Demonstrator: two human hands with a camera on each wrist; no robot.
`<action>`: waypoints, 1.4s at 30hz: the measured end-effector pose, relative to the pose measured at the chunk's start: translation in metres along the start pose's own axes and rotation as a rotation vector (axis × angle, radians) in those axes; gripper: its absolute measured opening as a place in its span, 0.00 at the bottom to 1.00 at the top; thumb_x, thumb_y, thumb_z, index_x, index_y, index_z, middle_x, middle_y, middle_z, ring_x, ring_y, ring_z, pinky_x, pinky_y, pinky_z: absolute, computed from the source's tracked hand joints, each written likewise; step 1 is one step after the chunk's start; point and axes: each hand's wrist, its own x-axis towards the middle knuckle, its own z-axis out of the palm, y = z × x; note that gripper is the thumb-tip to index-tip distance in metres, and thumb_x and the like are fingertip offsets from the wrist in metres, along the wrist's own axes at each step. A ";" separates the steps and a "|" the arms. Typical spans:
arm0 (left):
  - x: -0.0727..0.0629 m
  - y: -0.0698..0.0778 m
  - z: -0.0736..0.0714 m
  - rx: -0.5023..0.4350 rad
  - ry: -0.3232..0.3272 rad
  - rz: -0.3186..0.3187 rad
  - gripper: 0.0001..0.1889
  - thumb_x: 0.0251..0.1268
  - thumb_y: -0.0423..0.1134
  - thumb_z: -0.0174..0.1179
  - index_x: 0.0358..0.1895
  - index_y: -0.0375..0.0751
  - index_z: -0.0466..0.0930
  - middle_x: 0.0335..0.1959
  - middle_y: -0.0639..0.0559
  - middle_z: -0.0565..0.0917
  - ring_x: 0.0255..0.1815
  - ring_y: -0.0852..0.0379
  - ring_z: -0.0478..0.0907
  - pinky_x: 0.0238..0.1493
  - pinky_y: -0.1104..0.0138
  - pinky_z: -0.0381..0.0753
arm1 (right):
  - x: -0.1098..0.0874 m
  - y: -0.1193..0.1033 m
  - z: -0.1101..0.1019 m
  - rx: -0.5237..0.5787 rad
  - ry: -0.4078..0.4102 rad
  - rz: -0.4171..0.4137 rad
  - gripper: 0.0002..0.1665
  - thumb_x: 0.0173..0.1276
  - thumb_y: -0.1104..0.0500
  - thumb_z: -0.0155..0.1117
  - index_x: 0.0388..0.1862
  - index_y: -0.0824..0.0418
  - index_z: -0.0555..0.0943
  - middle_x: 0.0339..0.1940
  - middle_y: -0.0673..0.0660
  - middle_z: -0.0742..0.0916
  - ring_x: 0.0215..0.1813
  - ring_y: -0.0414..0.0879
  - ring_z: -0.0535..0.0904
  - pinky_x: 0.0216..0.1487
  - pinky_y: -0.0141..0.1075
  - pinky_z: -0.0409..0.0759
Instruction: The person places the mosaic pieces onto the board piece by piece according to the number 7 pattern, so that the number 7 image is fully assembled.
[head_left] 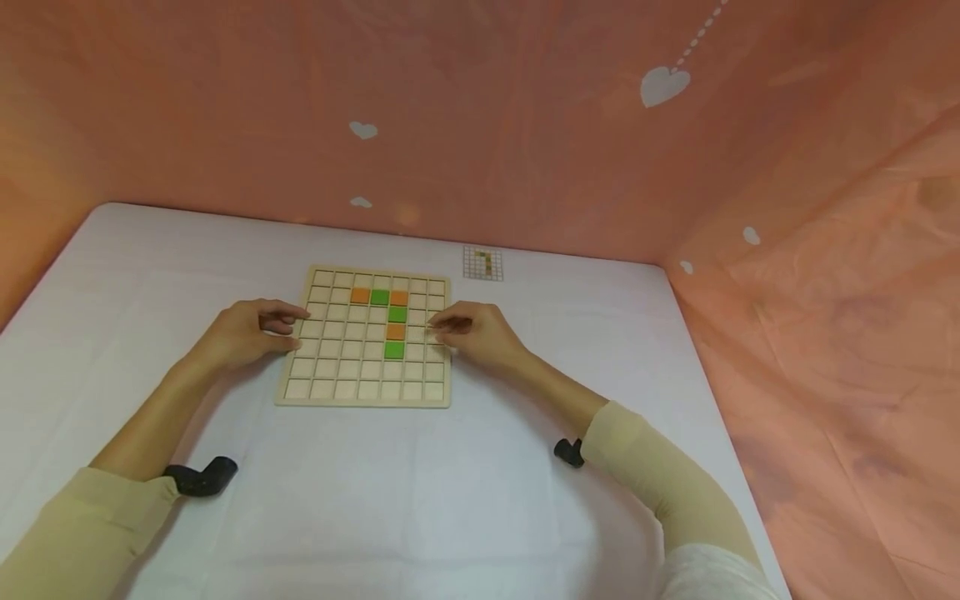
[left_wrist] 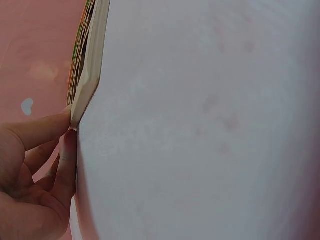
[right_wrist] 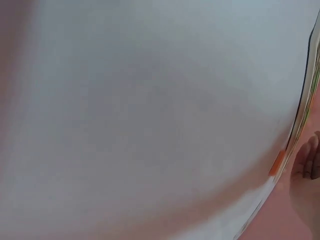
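A square wooden grid board [head_left: 322,392] lies on the white table, with three orange tiles [head_left: 395,332] and three green tiles [head_left: 393,350] in its cells. They form a row near the top that turns down into a column. My left hand [head_left: 243,333] is at the board's left side; in the left wrist view its thumb and fingers [left_wrist: 65,170] pinch the board's edge. My right hand [head_left: 476,333] reaches over the right rim, fingertips at the rightmost columns. I cannot tell whether it pinches anything. In the right wrist view, an orange piece [right_wrist: 277,163] shows by the board's edge.
A small card [head_left: 483,263] printed with a coloured grid pattern lies behind the board, to its right. Black wrist-worn pieces [head_left: 201,477] stick out at both cuffs. Orange cloth with white hearts [head_left: 664,87] hangs behind and beside the white table [head_left: 480,483].
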 end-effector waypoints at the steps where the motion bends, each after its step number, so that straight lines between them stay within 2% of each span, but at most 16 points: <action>1: 0.000 0.000 0.000 0.000 0.001 -0.001 0.26 0.63 0.40 0.69 0.64 0.36 0.76 0.53 0.32 0.82 0.58 0.37 0.75 0.63 0.41 0.64 | -0.001 0.002 -0.003 0.002 0.010 0.007 0.12 0.64 0.64 0.71 0.47 0.61 0.87 0.43 0.50 0.88 0.43 0.40 0.84 0.47 0.31 0.81; 5: 0.001 0.000 0.001 -0.002 0.003 0.001 0.26 0.63 0.40 0.68 0.64 0.36 0.76 0.53 0.32 0.82 0.58 0.37 0.75 0.63 0.41 0.64 | -0.006 0.010 -0.012 0.007 0.042 0.034 0.12 0.64 0.65 0.71 0.46 0.60 0.88 0.43 0.50 0.89 0.42 0.41 0.85 0.43 0.32 0.83; 10: 0.000 -0.002 0.002 -0.001 -0.005 0.000 0.27 0.63 0.40 0.68 0.64 0.36 0.75 0.54 0.32 0.81 0.58 0.36 0.74 0.63 0.40 0.64 | -0.012 0.018 -0.023 -0.007 0.044 0.048 0.13 0.63 0.65 0.71 0.47 0.59 0.88 0.41 0.51 0.88 0.41 0.43 0.85 0.37 0.35 0.84; 20: -0.001 -0.001 0.002 -0.008 0.005 0.012 0.27 0.63 0.39 0.68 0.64 0.36 0.75 0.52 0.33 0.82 0.56 0.39 0.75 0.59 0.47 0.68 | -0.018 0.030 -0.037 -0.046 0.044 0.081 0.15 0.62 0.61 0.74 0.48 0.59 0.87 0.44 0.51 0.88 0.45 0.43 0.84 0.44 0.35 0.82; 26: -0.001 0.000 0.002 -0.002 0.011 0.016 0.26 0.64 0.39 0.68 0.64 0.36 0.75 0.53 0.33 0.81 0.56 0.39 0.75 0.60 0.45 0.67 | -0.019 0.040 -0.044 -0.099 -0.007 0.053 0.17 0.62 0.64 0.74 0.51 0.59 0.86 0.48 0.51 0.88 0.51 0.43 0.82 0.52 0.35 0.80; 33: 0.000 0.001 0.002 0.007 0.015 0.013 0.26 0.63 0.39 0.68 0.63 0.36 0.76 0.52 0.33 0.82 0.56 0.38 0.76 0.60 0.45 0.68 | -0.022 0.044 -0.046 -0.102 -0.071 0.024 0.20 0.61 0.68 0.72 0.53 0.59 0.85 0.49 0.50 0.86 0.53 0.43 0.80 0.53 0.36 0.78; 37: -0.001 0.002 0.002 -0.007 0.015 0.009 0.26 0.63 0.39 0.68 0.63 0.36 0.76 0.53 0.34 0.82 0.57 0.39 0.76 0.59 0.48 0.68 | -0.023 0.045 -0.044 -0.108 -0.077 -0.004 0.19 0.61 0.68 0.72 0.52 0.59 0.86 0.48 0.51 0.85 0.52 0.44 0.80 0.52 0.36 0.78; 42: -0.001 0.002 0.002 -0.009 0.018 0.008 0.26 0.63 0.38 0.68 0.63 0.36 0.76 0.53 0.33 0.82 0.57 0.38 0.76 0.60 0.47 0.68 | -0.023 0.045 -0.040 -0.164 -0.044 -0.046 0.16 0.62 0.67 0.72 0.50 0.59 0.87 0.45 0.51 0.86 0.47 0.43 0.80 0.48 0.35 0.78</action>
